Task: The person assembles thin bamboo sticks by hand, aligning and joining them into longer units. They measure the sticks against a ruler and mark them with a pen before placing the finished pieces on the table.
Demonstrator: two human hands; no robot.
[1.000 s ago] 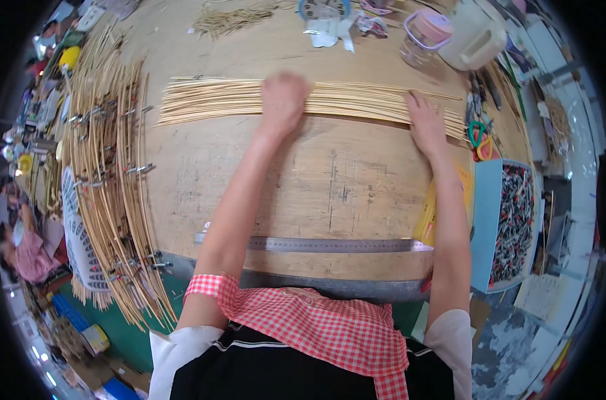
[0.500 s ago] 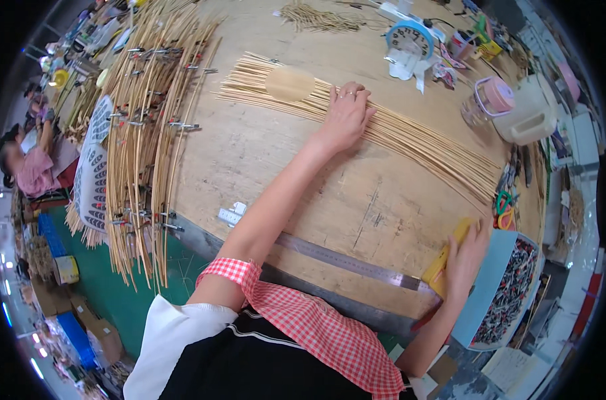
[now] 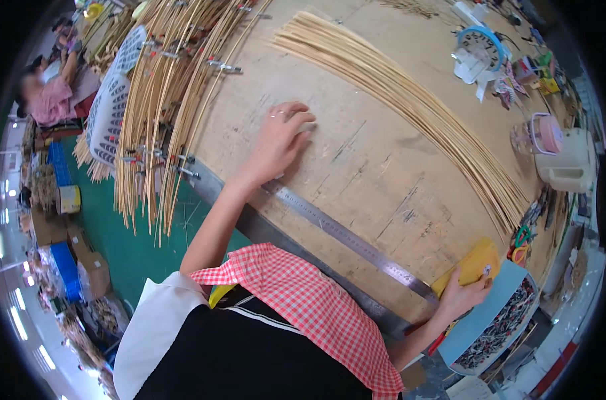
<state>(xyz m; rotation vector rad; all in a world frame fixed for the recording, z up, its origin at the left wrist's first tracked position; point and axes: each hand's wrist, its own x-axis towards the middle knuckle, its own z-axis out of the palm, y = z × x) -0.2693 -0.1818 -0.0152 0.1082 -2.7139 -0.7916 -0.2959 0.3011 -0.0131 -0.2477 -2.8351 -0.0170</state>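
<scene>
My left hand (image 3: 281,143) hovers over or rests on the wooden tabletop, fingers loosely bent and apart, with nothing visible in them. Its wrist is near the left end of a steel ruler (image 3: 348,239), which lies along the table's front edge. At the ruler's other end my right hand (image 3: 462,295) is closed beside a yellow, flat-looking object (image 3: 473,261). Something small and shiny shows at its fingertips, too small to name. Beyond both hands a bundle of thin bamboo strips (image 3: 410,90) lies across the table, untouched.
Clamped bamboo strips (image 3: 176,100) hang over the left edge by a white basket (image 3: 110,117). At right stand a light-blue box of small clips (image 3: 493,333), scissors (image 3: 520,243), a pink-lidded jar (image 3: 536,135), and a jug (image 3: 564,167). A blue clock (image 3: 482,47) stands behind; another person sits far left.
My left hand has left the bamboo bundle and come back toward the front edge. A pale round disc on the bundle is out of sight. My right hand's fingers have closed. The view has shifted.
</scene>
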